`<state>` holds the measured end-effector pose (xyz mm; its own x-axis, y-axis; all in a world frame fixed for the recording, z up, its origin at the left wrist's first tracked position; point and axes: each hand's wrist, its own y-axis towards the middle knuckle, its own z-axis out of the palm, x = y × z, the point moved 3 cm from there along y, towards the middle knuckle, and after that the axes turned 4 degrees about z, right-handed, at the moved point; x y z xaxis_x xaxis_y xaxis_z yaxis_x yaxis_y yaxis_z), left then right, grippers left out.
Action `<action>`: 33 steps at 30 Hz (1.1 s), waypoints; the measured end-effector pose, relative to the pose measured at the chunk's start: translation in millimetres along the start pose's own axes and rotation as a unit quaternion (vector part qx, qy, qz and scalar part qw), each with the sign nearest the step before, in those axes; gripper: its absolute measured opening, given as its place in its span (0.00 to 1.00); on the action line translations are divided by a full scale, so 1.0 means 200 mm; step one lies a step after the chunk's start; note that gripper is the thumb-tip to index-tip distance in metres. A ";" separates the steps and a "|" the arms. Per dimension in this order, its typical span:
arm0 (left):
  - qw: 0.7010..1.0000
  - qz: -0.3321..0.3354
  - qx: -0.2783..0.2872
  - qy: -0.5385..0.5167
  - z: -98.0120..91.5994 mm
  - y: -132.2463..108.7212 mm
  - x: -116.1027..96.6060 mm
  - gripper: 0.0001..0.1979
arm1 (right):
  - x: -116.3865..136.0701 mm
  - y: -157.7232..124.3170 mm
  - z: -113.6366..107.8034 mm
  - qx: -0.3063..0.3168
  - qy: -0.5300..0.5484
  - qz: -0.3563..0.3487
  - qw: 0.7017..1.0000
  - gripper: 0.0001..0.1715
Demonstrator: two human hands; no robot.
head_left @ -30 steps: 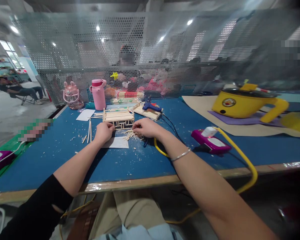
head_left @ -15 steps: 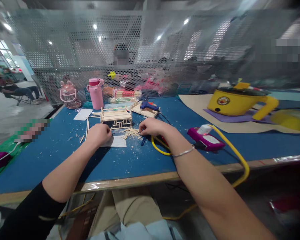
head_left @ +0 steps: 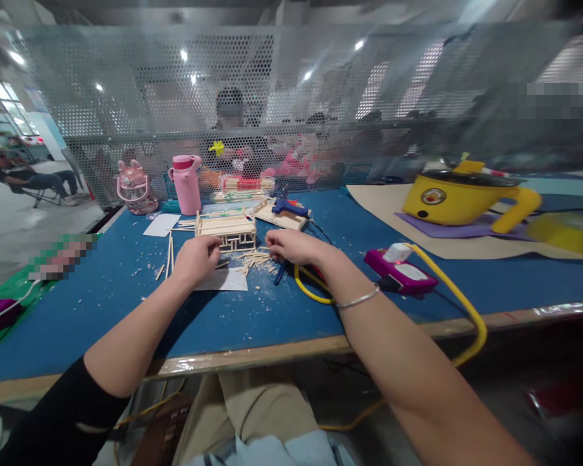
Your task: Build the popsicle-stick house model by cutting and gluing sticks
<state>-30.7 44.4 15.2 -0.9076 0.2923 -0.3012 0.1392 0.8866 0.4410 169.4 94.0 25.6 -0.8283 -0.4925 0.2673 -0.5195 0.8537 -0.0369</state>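
Observation:
A small model of light wooden sticks (head_left: 226, 228), with a slatted top and latticework front, stands on the blue table. My left hand (head_left: 197, 260) is closed at its front left corner; whatever is between the fingertips is too small to make out. Below that hand lies a sheet of white paper (head_left: 227, 279). My right hand (head_left: 294, 247) is closed in a pinch beside a pile of short stick pieces (head_left: 253, 261); its fingertips' contents are hidden. Behind it, a blue glue gun (head_left: 290, 207) rests on a flat wooden stick piece (head_left: 284, 222).
A pink bottle (head_left: 187, 188) and a pink jug (head_left: 135, 188) stand at the back left. On the right are a purple power strip (head_left: 408, 275) with a yellow cable (head_left: 459, 285) and a yellow electric pot (head_left: 459, 200). A perforated metal screen (head_left: 150, 97) closes the back.
My left hand has moved slightly up and forward, closer to the model's front. The fingertips of my right hand have shifted a little to the left.

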 end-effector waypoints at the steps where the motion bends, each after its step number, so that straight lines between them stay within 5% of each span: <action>1: 0.999 0.026 -0.016 -0.021 0.01 0.00 -0.02 0.15 | 0.02 0.00 0.00 -0.012 0.006 -0.013 1.000 0.08; 5: 0.991 0.122 0.002 -0.050 0.08 -0.01 -0.10 0.13 | 0.15 0.01 0.04 -0.055 0.001 -0.098 0.994 0.07; 9: 0.990 0.128 0.045 -0.048 0.12 -0.02 -0.13 0.12 | 0.24 -0.01 0.06 -0.113 0.034 -0.144 0.983 0.06; 16: 0.996 0.052 0.046 -0.060 0.08 -0.02 -0.11 0.11 | 0.29 -0.02 0.08 -0.130 0.110 -0.161 0.972 0.10; 20: 0.988 -0.080 -0.011 -0.135 0.07 0.01 -0.02 0.11 | 0.26 0.01 0.06 -0.169 0.192 -0.163 0.953 0.20; 24: 0.960 -0.190 -0.034 -0.200 0.09 0.02 0.07 0.10 | 0.17 0.04 0.03 -0.238 0.211 -0.114 0.941 0.22; 28: 0.951 -0.213 -0.035 -0.219 0.11 0.03 0.09 0.10 | 0.08 0.07 0.01 -0.333 0.221 0.007 0.917 0.19; 33: 0.958 -0.209 -0.027 -0.195 0.12 0.04 0.07 0.09 | 0.07 0.12 0.06 -0.291 0.189 0.082 0.934 0.21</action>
<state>-31.6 63.6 -6.4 -0.6612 0.0359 -0.7493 -0.2349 0.9387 0.2523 142.5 106.2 16.4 -0.6961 -0.3469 0.6286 -0.0992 0.9136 0.3942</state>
